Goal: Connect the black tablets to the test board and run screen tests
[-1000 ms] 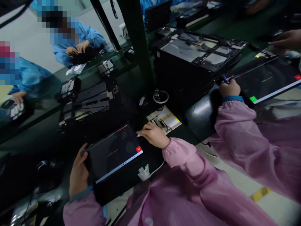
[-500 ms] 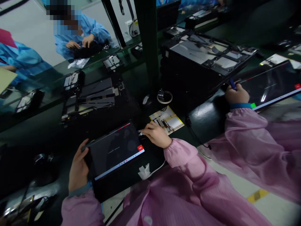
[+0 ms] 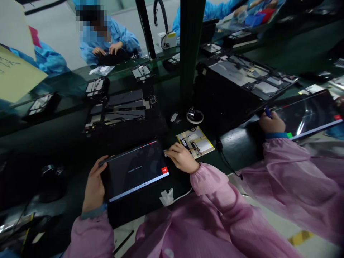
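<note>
A tablet [image 3: 134,179] with a lit, mostly dark screen is tilted up before me on the dark green bench. Its screen has a red square at the lower right and a pale bar along the bottom. My left hand [image 3: 94,186] grips its left edge, thumb on the front near the upper corner. At the right edge, my right hand [image 3: 184,157] pinches a small whitish plug [image 3: 166,153]; whether it sits in the tablet's side, I cannot tell. Just beyond that hand lies a flat battery-like panel [image 3: 197,141] with yellow edges.
Stacks of opened tablet bodies [image 3: 126,107] stand behind, with a taller stack [image 3: 242,79] at right. A white tape roll [image 3: 195,116] lies between them. On the right, a co-worker's hand [image 3: 272,123] is beside another tablet [image 3: 309,114]. Crumpled clear tape [image 3: 166,197] hangs at the near edge.
The camera view has turned, so the whole scene sits further right in the picture. Both hands keep their places at the tablet's edges, with the right fingers still pinching the plug.
</note>
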A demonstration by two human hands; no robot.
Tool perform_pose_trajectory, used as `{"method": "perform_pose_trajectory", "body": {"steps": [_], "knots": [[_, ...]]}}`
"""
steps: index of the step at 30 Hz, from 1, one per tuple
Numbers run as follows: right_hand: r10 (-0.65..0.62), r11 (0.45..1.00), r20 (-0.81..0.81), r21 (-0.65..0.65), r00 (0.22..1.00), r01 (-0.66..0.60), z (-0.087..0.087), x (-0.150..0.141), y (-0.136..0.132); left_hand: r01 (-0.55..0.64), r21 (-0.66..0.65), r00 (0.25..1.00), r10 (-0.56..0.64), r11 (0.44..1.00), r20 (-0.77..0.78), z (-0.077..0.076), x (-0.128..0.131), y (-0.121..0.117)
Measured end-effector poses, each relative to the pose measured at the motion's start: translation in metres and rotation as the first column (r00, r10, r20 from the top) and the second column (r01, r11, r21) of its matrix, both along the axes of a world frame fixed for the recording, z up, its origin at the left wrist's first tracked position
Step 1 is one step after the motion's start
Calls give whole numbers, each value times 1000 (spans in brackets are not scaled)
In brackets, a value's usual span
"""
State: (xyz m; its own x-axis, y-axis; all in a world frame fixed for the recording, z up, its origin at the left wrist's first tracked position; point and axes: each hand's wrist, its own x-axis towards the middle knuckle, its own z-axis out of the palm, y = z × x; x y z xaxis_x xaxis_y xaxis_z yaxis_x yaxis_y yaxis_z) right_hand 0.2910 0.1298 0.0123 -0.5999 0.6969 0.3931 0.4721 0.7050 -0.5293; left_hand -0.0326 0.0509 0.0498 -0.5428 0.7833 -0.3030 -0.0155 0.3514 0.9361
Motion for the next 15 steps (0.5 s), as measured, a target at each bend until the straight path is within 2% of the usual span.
{"method": "perform_pose_trajectory", "body": {"steps": [4, 8, 15], "knots": [[-5, 999, 38, 37, 999, 3, -3, 1, -1, -51, 41, 996, 47, 998, 82, -6, -2, 2], [-29, 998, -13, 46, 1000, 29, -5, 2, 0, -90, 88, 986, 76, 992, 150, -11, 0, 2], [-96, 991, -8, 95, 995, 96, -4, 1, 0, -61, 123, 971, 31, 990, 237, -15, -2, 3]]}}
